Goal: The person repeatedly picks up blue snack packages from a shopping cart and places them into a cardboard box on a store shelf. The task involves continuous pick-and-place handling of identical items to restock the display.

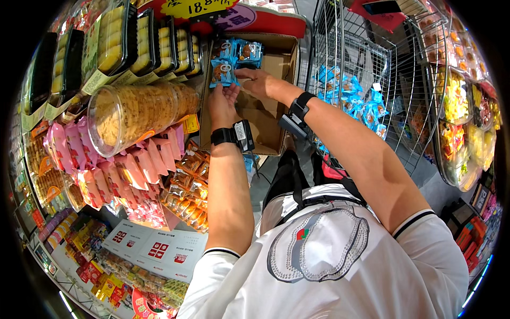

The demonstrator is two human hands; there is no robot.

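Inside an open cardboard box (pixel 275 148), several blue-wrapped pastries lie together at the far left corner. My left hand (pixel 224 101) touches the lower edge of the nearest blue packet (pixel 222 72), palm up with its fingers bent. At that packet's right side is my right hand (pixel 257 81), its fingertips reaching the wrapper. Beyond it, another blue packet (pixel 250 52) lies in the same corner. More blue packets (pixel 352 95) are piled in a wire shopping cart to the right of the box.
The wire shopping cart (pixel 398 71) stands right of the box. To the left are clear tubs of round biscuits (pixel 135 115), black trays of yellow pastries (pixel 115 38) and pink packets (pixel 135 169). Orange-marked pastry packs (pixel 189 187) lie below. Packed trays (pixel 456 99) line the far right.
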